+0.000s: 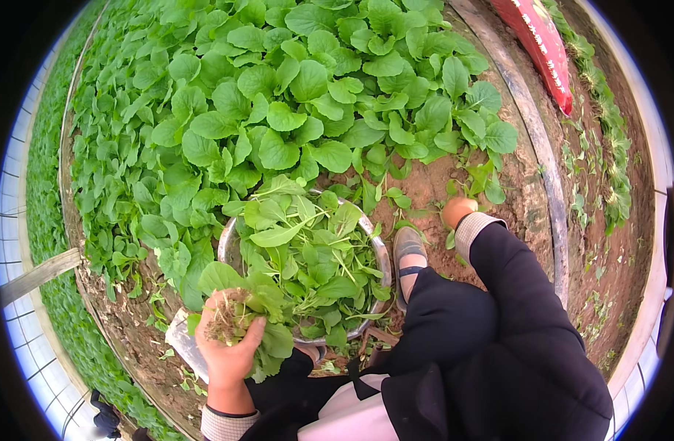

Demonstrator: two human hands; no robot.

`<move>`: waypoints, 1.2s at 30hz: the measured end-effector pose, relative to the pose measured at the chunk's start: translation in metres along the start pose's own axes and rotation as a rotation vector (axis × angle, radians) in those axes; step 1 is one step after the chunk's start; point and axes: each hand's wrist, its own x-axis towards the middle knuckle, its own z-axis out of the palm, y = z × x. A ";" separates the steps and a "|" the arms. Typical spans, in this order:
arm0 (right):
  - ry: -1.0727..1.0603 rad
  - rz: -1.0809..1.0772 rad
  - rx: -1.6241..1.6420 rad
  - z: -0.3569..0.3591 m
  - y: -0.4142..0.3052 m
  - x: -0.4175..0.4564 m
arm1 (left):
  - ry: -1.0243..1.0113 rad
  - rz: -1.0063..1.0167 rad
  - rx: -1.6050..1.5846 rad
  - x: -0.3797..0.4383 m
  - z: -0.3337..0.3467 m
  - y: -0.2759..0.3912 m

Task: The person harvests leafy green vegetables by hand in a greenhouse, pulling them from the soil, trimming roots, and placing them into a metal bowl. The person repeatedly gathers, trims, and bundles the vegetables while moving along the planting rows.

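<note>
My left hand point(227, 342) grips a bunch of leafy green seedlings point(268, 308), with their soil-covered roots point(229, 317) turned towards me. It is at the lower left rim of a round metal basin point(386, 259). Loose picked greens point(309, 253) fill much of the basin. My right hand point(458, 211) reaches low to the soil on the right, beside a small leafy plant point(483, 179). Its fingers are mostly hidden, so I cannot tell whether they hold a stem. A dense bed of leafy green plants point(293, 110) grows in front of me.
My shoe point(408, 242) stands just right of the basin. A dark hose-like strip point(527, 116) curves along the bed's right side. Beyond it lie a red printed bag point(541, 55) and a row of bundled greens point(612, 154). A wooden bar point(39, 275) juts in from the left.
</note>
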 end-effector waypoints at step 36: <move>0.698 -1.229 0.976 -0.167 -0.039 -0.236 | -0.264 -0.003 -0.711 -0.044 -0.027 0.021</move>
